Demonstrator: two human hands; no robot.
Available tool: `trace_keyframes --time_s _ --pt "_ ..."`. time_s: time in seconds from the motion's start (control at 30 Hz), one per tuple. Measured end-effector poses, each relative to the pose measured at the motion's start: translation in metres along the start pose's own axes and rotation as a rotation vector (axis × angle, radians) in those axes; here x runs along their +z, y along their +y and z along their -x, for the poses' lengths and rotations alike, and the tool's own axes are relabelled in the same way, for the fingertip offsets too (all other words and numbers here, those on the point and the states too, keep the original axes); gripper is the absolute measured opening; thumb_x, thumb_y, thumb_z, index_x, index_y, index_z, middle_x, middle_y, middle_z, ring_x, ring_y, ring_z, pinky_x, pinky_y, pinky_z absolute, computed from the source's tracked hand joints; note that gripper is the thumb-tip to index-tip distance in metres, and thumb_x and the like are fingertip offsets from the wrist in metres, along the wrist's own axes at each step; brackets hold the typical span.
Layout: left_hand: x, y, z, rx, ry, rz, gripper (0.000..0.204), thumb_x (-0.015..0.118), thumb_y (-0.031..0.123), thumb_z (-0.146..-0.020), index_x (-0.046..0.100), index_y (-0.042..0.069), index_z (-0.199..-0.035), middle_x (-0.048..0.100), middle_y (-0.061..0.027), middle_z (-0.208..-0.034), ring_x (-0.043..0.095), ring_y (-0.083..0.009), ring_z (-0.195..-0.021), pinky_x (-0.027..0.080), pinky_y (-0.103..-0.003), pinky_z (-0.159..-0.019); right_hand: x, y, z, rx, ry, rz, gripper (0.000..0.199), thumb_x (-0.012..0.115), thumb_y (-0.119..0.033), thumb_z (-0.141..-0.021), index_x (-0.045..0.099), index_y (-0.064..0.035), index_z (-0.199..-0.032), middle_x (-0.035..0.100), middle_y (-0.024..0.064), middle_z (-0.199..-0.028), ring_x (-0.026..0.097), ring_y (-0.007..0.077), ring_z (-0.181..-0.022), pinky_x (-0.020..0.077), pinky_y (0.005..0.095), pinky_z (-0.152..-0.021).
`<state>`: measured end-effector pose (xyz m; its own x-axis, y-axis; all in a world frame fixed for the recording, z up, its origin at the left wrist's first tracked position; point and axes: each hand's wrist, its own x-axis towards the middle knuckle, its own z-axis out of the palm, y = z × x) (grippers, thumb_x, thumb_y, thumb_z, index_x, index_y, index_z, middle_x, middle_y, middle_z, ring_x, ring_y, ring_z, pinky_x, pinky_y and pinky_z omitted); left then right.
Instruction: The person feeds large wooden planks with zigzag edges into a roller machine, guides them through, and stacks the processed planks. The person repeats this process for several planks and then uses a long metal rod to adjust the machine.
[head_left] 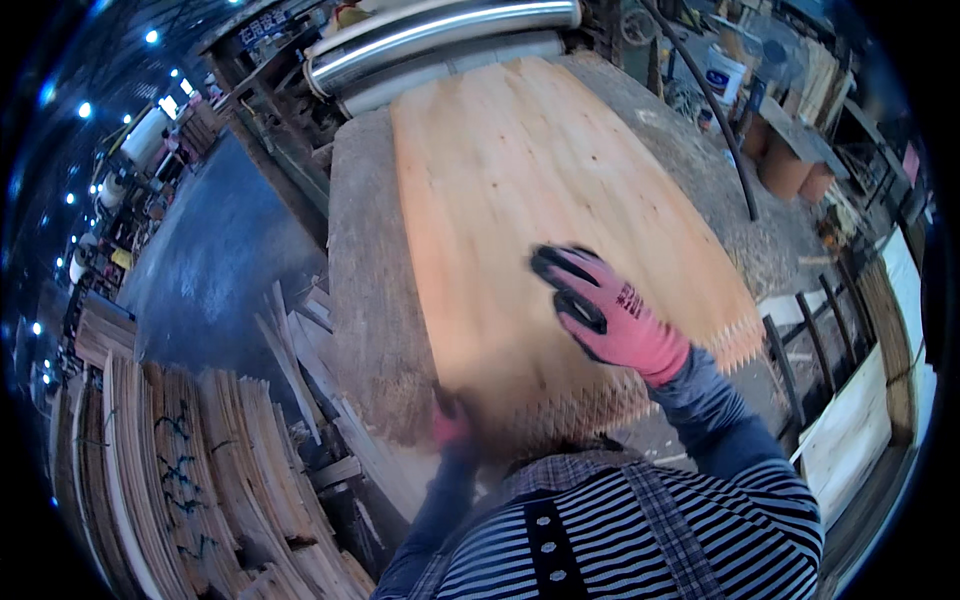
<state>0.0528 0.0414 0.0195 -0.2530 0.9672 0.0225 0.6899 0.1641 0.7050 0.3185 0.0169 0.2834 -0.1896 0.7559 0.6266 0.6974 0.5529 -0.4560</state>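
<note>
1. Looking down, we see a large, pale wooden sheet (530,190) ahead of our hands; it passes beneath our right hand, and its near-left corner comes to our left.
2. Our right hand (620,312), in a pink glove with black fingertips, is over the sheet's nearer part. Its fingers are apart and point forward and leftward, grasping nothing; we cannot tell whether they touch the wood.
3. Our left hand (454,425), also in pink, is blurred at that near-left corner. We cannot tell whether it grips the edge or only rests there.
4. Between our hands and on past the right wrist, the sheet's near edge is jagged like saw teeth.
5. Far ahead of both hands, the sheet's other end reaches up to a shiny metal roller (450,42) lying crosswise.
6. Under the sheet is a worn, greyish table (365,250), showing ahead of our left hand and beyond our right.
7. Left of our left hand we have loose wood strips (290,365) and, farther out, a tall stack of thin boards (190,470).
8. Right of our right hand are dark metal bars (812,328) and a pale panel (850,425); well ahead on that side is a white bucket (723,76).
</note>
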Motion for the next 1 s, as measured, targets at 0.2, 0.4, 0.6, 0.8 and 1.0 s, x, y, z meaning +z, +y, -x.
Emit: trace_keyframes --time_s 0.2,0.4,0.6,0.8,1.0 --pt "0.001 0.015 -0.015 -0.024 -0.127 0.011 0.055 0.051 0.034 -0.077 0.035 0.010 -0.124 0.046 -0.0174 -0.116 0.046 -0.0310 -0.104 0.037 -0.037 -0.086 -0.050 -0.169 -0.043 -0.780 -0.169 -0.313 0.037 0.051 -0.019 -0.070 0.049 -0.0035 -0.103 0.047 0.0137 -0.107 0.045 0.0294 -0.099 0.0345 0.0438 -0.087" --pt "0.005 0.007 -0.008 0.096 -0.099 0.086 0.057 0.049 0.036 -0.078 0.032 0.010 -0.126 0.045 -0.0172 -0.117 0.044 -0.0320 -0.106 0.037 -0.037 -0.087 -0.037 -0.189 -0.002 -0.658 -0.240 -0.512 0.035 0.050 -0.021 -0.073 0.049 -0.0035 -0.104 0.048 0.0135 -0.107 0.047 0.0277 -0.097 0.0365 0.0428 -0.085" --pt "-0.001 0.015 -0.007 0.103 -0.169 0.053 0.059 0.049 0.033 -0.079 0.028 0.006 -0.127 0.041 -0.0187 -0.120 0.043 -0.0314 -0.108 0.035 -0.036 -0.089 -0.032 -0.204 0.036 -0.506 -0.216 -0.592 0.034 0.049 -0.023 -0.076 0.048 -0.0034 -0.104 0.048 0.0134 -0.107 0.049 0.0259 -0.094 0.0385 0.0419 -0.083" --pt "0.013 0.012 -0.010 0.137 -0.101 0.146 0.056 0.051 0.025 -0.078 0.030 0.001 -0.124 0.043 -0.0187 -0.119 0.045 -0.0267 -0.108 0.037 -0.032 -0.088 -0.039 -0.208 0.063 -0.451 -0.144 -0.651 0.033 0.048 -0.025 -0.080 0.048 -0.0034 -0.105 0.049 0.0133 -0.107 0.051 0.0242 -0.092 0.0405 0.0409 -0.081" --pt "0.020 -0.077 -0.032 0.203 0.040 0.182 0.055 0.047 0.028 -0.079 0.030 0.004 -0.125 0.043 -0.0195 -0.118 0.043 -0.0310 -0.107 0.036 -0.035 -0.089 -0.061 -0.132 0.032 -0.853 0.129 -0.323 0.019 0.048 -0.016 -0.077 0.056 -0.0100 -0.093 0.052 0.0134 -0.103 0.049 0.0362 -0.092 0.0387 0.0564 -0.079"
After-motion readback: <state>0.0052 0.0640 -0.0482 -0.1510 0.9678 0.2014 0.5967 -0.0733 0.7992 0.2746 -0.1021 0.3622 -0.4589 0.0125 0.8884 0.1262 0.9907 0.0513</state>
